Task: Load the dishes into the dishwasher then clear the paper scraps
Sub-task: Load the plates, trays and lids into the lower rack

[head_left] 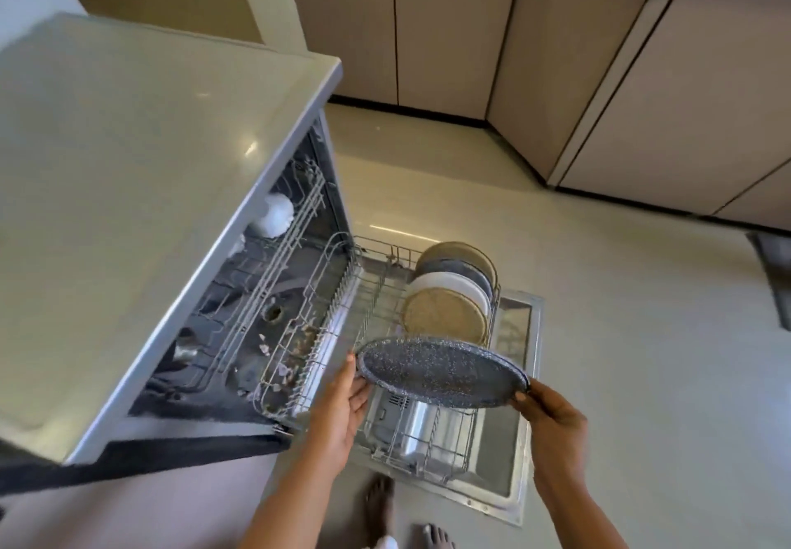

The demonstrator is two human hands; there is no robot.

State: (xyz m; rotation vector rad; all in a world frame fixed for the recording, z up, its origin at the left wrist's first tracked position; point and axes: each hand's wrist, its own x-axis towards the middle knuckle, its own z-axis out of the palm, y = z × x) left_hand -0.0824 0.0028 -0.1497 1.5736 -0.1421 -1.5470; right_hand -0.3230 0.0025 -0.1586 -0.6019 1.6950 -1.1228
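Observation:
I hold a grey speckled plate (441, 371) nearly flat above the pulled-out lower rack (385, 291) of the open dishwasher. My left hand (342, 403) grips its left rim and my right hand (552, 416) pinches its right rim. Several plates stand upright in the rack's far right corner: a tan woven-look one (445, 317) nearest, a white one (453, 285), a grey one and a beige one behind. A steel pot (421, 424) lies in the rack under the held plate. White cups (274, 214) sit in the upper rack.
The dishwasher door (520, 377) lies open flat on the floor side. A pale countertop (128, 163) overhangs the machine at left. Food scraps (295, 351) lie inside the tub. Beige cabinets (642, 99) line the far wall; my bare feet (381, 505) stand below.

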